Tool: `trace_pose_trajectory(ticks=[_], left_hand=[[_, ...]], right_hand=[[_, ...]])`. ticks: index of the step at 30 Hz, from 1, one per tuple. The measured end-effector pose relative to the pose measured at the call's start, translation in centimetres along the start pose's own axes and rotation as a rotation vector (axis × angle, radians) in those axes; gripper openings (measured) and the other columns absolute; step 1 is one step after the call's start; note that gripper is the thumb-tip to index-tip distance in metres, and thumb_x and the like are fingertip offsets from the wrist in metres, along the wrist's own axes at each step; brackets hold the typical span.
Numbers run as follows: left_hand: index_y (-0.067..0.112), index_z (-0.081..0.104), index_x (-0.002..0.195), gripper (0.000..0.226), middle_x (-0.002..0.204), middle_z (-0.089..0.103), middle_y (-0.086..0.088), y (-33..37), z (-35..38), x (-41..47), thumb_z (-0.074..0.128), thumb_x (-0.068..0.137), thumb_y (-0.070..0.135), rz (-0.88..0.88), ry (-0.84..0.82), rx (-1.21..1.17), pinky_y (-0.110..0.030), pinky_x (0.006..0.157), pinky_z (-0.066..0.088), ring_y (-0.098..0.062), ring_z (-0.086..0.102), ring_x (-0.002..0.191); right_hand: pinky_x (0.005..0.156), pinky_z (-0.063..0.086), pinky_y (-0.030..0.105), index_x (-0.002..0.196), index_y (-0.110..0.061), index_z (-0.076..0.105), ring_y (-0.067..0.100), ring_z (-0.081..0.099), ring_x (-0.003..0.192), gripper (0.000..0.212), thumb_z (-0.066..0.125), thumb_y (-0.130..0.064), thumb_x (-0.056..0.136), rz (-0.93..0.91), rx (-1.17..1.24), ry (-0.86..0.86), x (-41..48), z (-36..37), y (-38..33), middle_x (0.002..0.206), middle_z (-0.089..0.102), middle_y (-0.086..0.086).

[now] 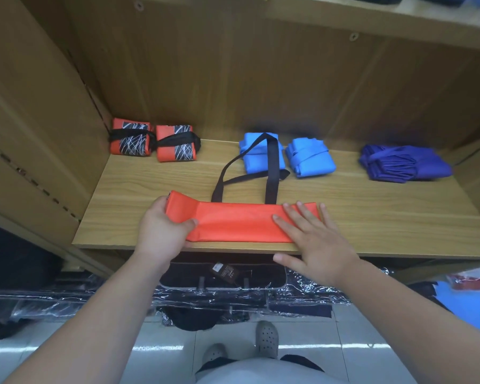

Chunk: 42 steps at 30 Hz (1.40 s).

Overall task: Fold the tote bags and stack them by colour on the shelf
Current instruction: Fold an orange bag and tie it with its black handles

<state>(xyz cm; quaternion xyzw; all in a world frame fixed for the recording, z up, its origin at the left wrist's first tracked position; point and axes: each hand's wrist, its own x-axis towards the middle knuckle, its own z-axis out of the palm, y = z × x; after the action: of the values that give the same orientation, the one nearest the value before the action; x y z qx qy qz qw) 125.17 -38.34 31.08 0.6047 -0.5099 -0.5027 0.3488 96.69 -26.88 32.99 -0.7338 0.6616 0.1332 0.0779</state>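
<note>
An orange tote bag (233,223), folded into a long strip, lies along the front edge of the wooden shelf (385,217). Its black handles (270,173) stretch back over a blue bundle. My left hand (164,231) grips the strip's left end, which is lifted and curling over. My right hand (313,239) presses flat on the strip's right end with straight fingers. At the back lie two folded orange bags (153,144) tied with black straps, two folded light blue bags (286,159), and one folded purple bag (405,163).
The shelf's side wall (39,128) rises at the left and a back panel stands behind the bundles. Below the shelf lie dark bags in clear plastic wrap (178,295). A blue item (460,297) shows at lower right, and tiled floor lies under my feet.
</note>
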Motion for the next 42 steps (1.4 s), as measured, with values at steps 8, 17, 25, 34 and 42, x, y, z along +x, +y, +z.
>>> trace_pose_trajectory(ticks=[8,17,25,34,42], left_hand=[[0.016,0.055,0.112,0.038,0.109,0.065,-0.01,1.1,-1.0,-0.5,0.077,0.083,0.004,-0.113,-0.04,-0.082,-0.034,0.056,0.059,-0.028,0.071,0.08],[0.022,0.065,0.116,0.018,0.111,0.076,0.002,3.0,0.5,-2.4,0.061,0.099,0.021,0.035,0.008,-0.556,-0.036,0.096,0.054,-0.017,0.07,0.108],[0.031,0.068,0.109,0.016,0.096,0.076,0.016,5.2,4.5,-2.6,0.056,0.098,0.034,0.303,0.019,-0.161,-0.029,0.088,0.054,-0.004,0.07,0.097],[0.037,0.056,0.137,0.045,0.112,0.073,-0.015,5.5,6.2,-2.3,0.056,0.101,0.009,0.455,0.162,0.293,-0.053,0.082,0.056,-0.042,0.065,0.096],[0.015,0.054,0.143,0.047,0.147,0.052,0.0,5.5,11.8,-4.0,0.048,0.097,0.02,0.723,0.009,0.599,-0.021,0.117,0.031,-0.007,0.045,0.137]], right_hand=[[0.119,-0.02,0.051,0.156,-0.042,-0.019,0.022,-0.033,0.149,0.098,0.022,-0.092,0.082,-0.39,-0.09,-0.109,2.6,-1.3,-1.8,0.162,-0.03,-0.015],[0.122,-0.004,0.058,0.158,-0.043,-0.007,0.021,-0.021,0.153,0.095,0.001,-0.092,0.077,-0.315,0.037,-0.042,4.5,-1.2,-4.8,0.167,-0.017,-0.016],[0.124,-0.006,0.046,0.158,-0.039,0.021,0.013,-0.004,0.155,0.083,0.0,-0.079,0.088,-0.326,0.446,0.008,7.5,-2.0,-5.5,0.168,0.007,-0.015],[0.096,0.046,0.05,0.109,-0.03,0.076,0.012,0.055,0.111,0.025,0.058,-0.037,0.094,-0.314,0.597,0.557,6.2,2.1,5.5,0.115,0.064,-0.017],[0.118,0.035,0.033,0.149,-0.028,0.046,-0.001,0.045,0.138,0.051,0.051,-0.023,0.098,-0.431,1.024,0.108,4.8,1.8,11.0,0.143,0.058,-0.01]])
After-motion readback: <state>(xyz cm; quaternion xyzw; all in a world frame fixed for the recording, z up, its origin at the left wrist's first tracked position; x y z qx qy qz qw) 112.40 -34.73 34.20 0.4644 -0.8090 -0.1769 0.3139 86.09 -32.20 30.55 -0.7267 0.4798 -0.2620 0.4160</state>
